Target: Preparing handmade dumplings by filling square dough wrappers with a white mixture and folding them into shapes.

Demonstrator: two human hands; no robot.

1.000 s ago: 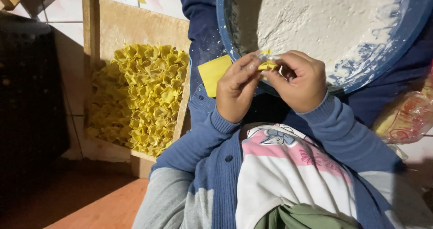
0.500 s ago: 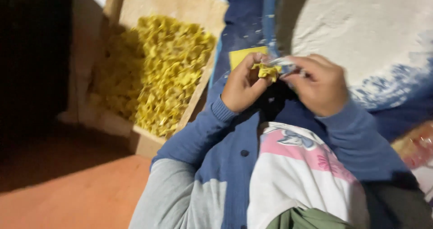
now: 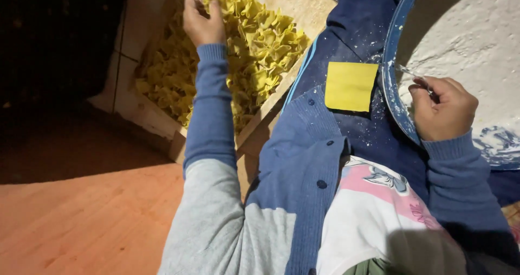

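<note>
Folded yellow pasta pieces [image 3: 254, 53] fill the wooden tray [image 3: 162, 129] at ten o'clock, where my left hand [image 3: 201, 20], fingers loosely curled, seems to be dropping off the piece both hands were pinching a second ago. My right hand [image 3: 441, 110], at three o'clock, grips a small metal utensil [image 3: 414, 77] over the floured blue bowl [image 3: 398, 107]. Next I judge a fresh start on the flat yellow dough square [image 3: 350, 85] lying on my lap.

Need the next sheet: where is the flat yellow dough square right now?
In the head view, the flat yellow dough square lies on the dark blue cloth over the lap, right of centre, between the wooden tray of folded pieces and the blue bowl.
</note>
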